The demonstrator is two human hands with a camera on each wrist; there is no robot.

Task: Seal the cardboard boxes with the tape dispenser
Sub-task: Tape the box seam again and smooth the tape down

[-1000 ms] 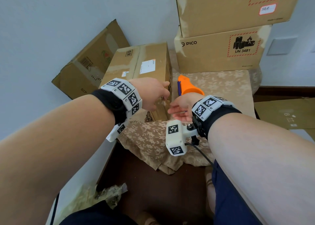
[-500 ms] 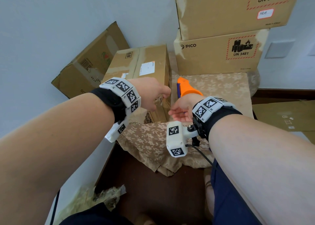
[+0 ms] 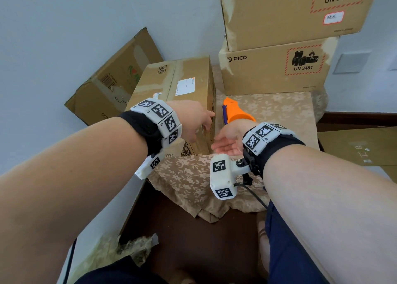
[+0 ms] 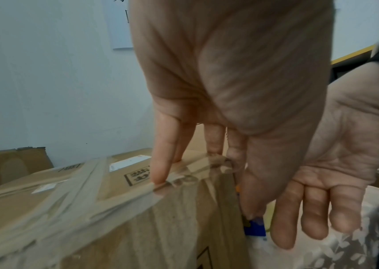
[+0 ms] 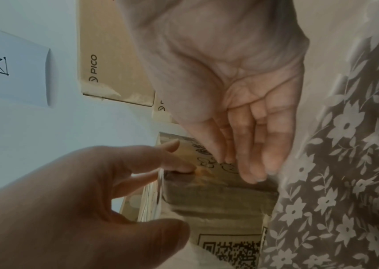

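The left hand [image 3: 194, 120] is lying over the near top edge of the long cardboard box [image 3: 189, 83], fingers [image 4: 161, 163] straight and released, pressing the clear tape [image 4: 124, 189] flat where it is folding over the corner, probably so the strip bonds. The right hand [image 3: 231, 138] is hovering just right of the box, palm up, fingers [image 5: 250, 160] extended and gripping nothing, seemingly reaching along the box's end face. The orange tape dispenser [image 3: 235, 112] is lying idle just right of the box on the floral cloth [image 3: 279, 107], handy for the next strip. Behind and right of the box, two stacked cartons [image 3: 272, 68] are showing "PICO" and "UN 3481"; a QR code is showing on the box's near face, and its top stamp is staying unreadable
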